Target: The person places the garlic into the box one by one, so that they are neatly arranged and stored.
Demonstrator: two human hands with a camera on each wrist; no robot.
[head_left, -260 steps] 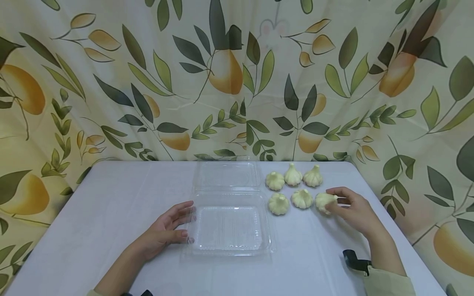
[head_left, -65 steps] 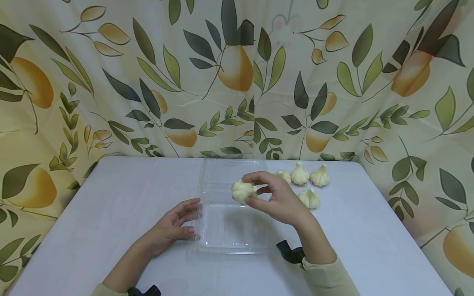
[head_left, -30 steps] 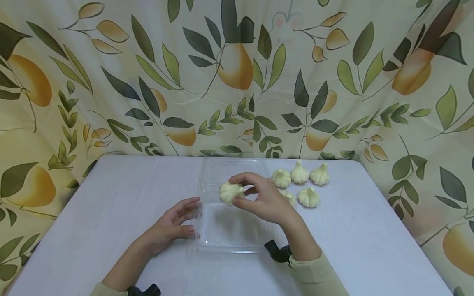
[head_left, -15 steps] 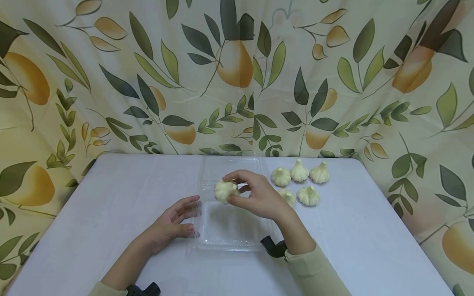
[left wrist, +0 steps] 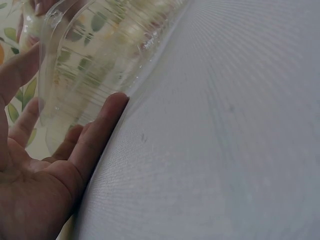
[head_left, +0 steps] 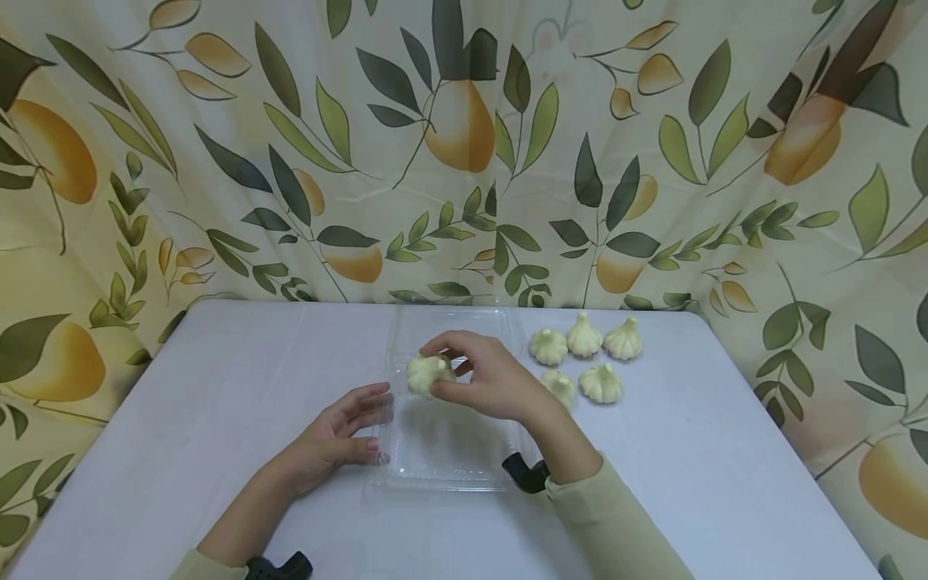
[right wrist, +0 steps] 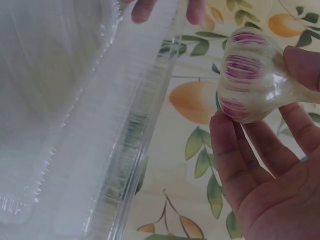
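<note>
My right hand [head_left: 493, 377] pinches a garlic bulb [head_left: 426, 376] above the clear plastic clamshell box [head_left: 457, 489]. Purple streaks show on this garlic bulb [right wrist: 245, 70] in the right wrist view, with the thumb on one side and fingertips on the other. The box lies unfolded, its lid toward the back of the table. At its left side, my left hand [head_left: 333, 439] rests with loosely extended fingers and thumb against the wall. In the left wrist view the fingers [left wrist: 97, 132] lie along the box's clear side [left wrist: 90, 65].
Several more garlic bulbs stand right of the box: a back row with a garlic bulb [head_left: 583, 336] in its middle, and a front row with a garlic bulb [head_left: 600, 384], another partly behind my right forearm. A white cloth [head_left: 239, 387] covers the table; a patterned curtain [head_left: 449, 242] hangs behind.
My right hand took the rightmost front-row garlic bulb and carried it left over the box, and it has drifted slightly farther left in the last second. The left hand stays at the box.
</note>
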